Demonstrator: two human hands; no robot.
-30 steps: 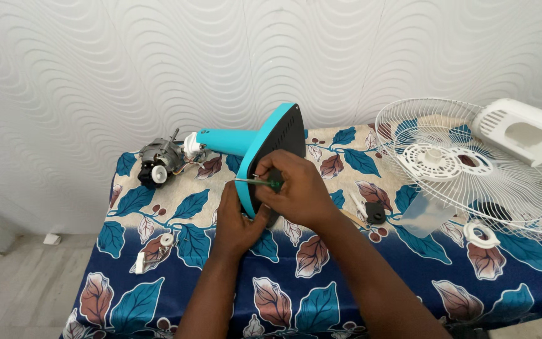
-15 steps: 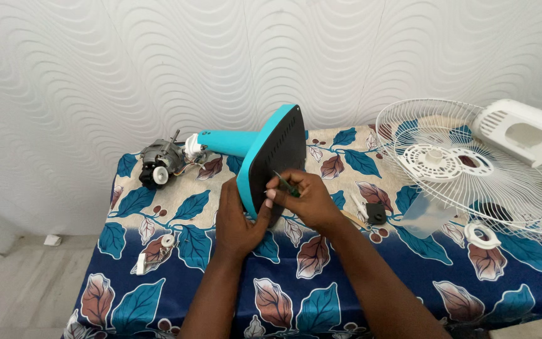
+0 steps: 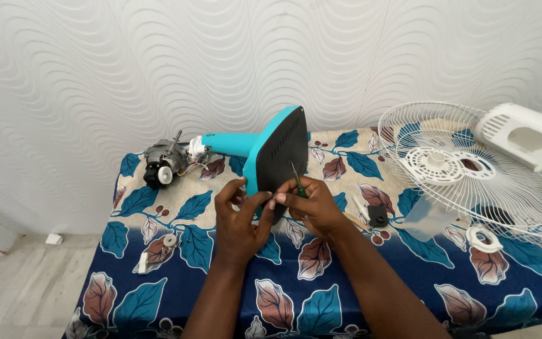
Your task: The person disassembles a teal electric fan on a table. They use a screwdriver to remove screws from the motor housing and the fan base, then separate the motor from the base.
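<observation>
A white wall with a wavy relief pattern is seen behind a table (image 3: 158,295) covered in a dark blue cloth printed with teal and rust leaves. On the cloth, near the wall, a turquoise fan base (image 3: 278,150) is propped on its edge, its black vented underside turned toward the person and its turquoise neck pointing left. The lower edge of the base is touched by the left hand (image 3: 238,220), whose thumb and fingers are curled loosely toward it. A green-handled screwdriver (image 3: 296,181) is pinched between the fingertips of the right hand (image 3: 312,206), its thin shaft tilted up against the black underside (whether the tip sits in a screw cannot be told). A grey motor (image 3: 163,164) with a white end cap lies at the end of the neck, joined to it by thin wires. A small white ring (image 3: 169,240) and a white bracket (image 3: 142,262) lie on the left part of the cloth. To the right, a white wire grille (image 3: 472,169) is laid flat, with a white motor cover (image 3: 525,135) resting on its far edge. A small black part (image 3: 377,215), a clear blade (image 3: 428,216) and a white locking ring (image 3: 484,238) are found just below the grille.
</observation>
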